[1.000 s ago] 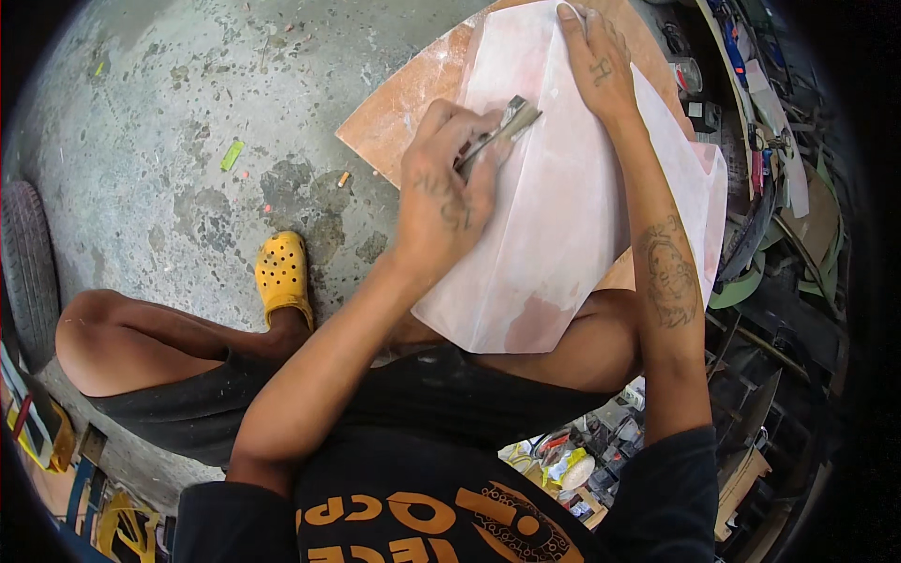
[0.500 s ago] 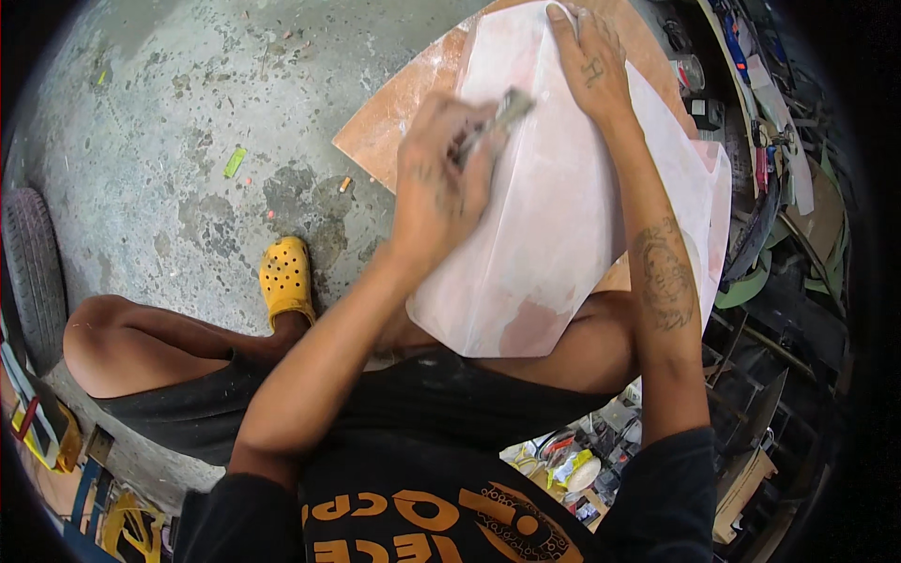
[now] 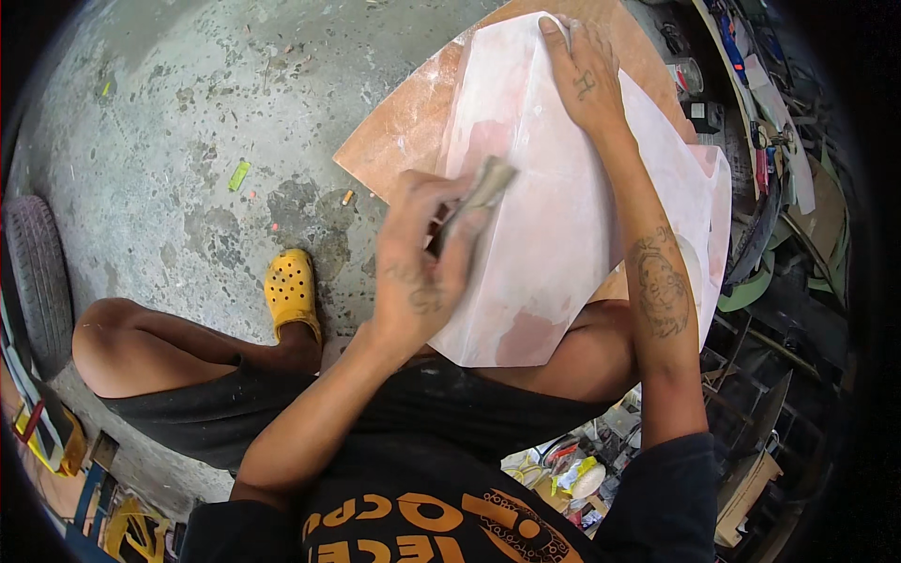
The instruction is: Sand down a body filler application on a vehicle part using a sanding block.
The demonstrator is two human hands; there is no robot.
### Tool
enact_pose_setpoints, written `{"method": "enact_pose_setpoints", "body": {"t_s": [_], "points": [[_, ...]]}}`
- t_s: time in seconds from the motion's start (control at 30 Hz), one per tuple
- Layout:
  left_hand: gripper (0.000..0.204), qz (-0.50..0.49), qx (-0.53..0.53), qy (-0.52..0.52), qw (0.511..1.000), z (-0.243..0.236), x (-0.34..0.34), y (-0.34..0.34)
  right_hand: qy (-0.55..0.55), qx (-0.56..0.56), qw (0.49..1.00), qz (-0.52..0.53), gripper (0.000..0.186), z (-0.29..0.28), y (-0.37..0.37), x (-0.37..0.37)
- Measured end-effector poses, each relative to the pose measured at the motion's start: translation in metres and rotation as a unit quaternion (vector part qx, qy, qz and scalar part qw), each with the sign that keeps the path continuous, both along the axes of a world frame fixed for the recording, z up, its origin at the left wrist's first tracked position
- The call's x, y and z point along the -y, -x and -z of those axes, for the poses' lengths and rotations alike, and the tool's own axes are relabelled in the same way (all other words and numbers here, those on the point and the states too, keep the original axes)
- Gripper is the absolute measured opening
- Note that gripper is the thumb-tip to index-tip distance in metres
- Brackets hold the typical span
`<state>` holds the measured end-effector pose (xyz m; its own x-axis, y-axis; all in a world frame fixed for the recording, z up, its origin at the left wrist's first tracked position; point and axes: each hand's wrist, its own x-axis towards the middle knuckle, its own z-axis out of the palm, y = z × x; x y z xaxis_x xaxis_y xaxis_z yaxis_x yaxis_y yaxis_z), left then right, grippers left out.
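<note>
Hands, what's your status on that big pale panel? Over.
Left hand: grip closed on greyish strip, blurred. Right hand: laid over far right edge of pale panel. Pale panel: pinkish patches showing. In the way: nothing visible.

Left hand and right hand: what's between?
Head view: a blurred greyish strip in the left hand, then the ridged pinkish panel, up to the right hand.

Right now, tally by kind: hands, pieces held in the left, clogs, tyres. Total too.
Hands: 2 (left hand, right hand)
Grey held piece: 1
Yellow clog: 1
Tyre: 1
Total: 5
</note>
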<state>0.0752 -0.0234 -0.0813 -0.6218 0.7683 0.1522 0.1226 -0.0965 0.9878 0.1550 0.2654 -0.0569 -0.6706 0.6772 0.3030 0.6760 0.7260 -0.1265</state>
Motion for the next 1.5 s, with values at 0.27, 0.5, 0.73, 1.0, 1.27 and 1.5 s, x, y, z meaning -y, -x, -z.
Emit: {"method": "enact_pose_setpoints", "body": {"t_s": [0.27,0.5,0.73,1.0,1.27,1.5], "points": [[0.02,0.024,0.014,-0.025,0.999,0.006,-0.009,-0.007,-0.016,-0.015,1.0,0.008,0.052,0.004,-0.001,0.004],[0.023,0.026,0.01,-0.042,0.999,0.007,-0.018,-0.001,0.003,0.009,1.0,0.0,0.069,0.004,0.001,0.004],[0.023,0.007,-0.003,-0.033,0.999,0.014,-0.042,0.012,0.031,-0.037,0.999,-0.024,0.053,0.002,0.008,0.011],[0.025,0.007,-0.019,-0.037,0.999,0.014,-0.044,0.016,0.004,-0.04,0.999,-0.02,0.051,0.003,0.01,0.013],[0.024,0.007,-0.021,-0.026,0.999,0.011,-0.049,0.014,0.001,-0.029,0.999,-0.019,0.049,0.003,0.006,0.009],[0.023,0.002,-0.006,-0.044,0.999,0.012,-0.051,0.018,-0.004,-0.035,0.999,-0.022,0.047,0.002,0.013,0.018]]}}
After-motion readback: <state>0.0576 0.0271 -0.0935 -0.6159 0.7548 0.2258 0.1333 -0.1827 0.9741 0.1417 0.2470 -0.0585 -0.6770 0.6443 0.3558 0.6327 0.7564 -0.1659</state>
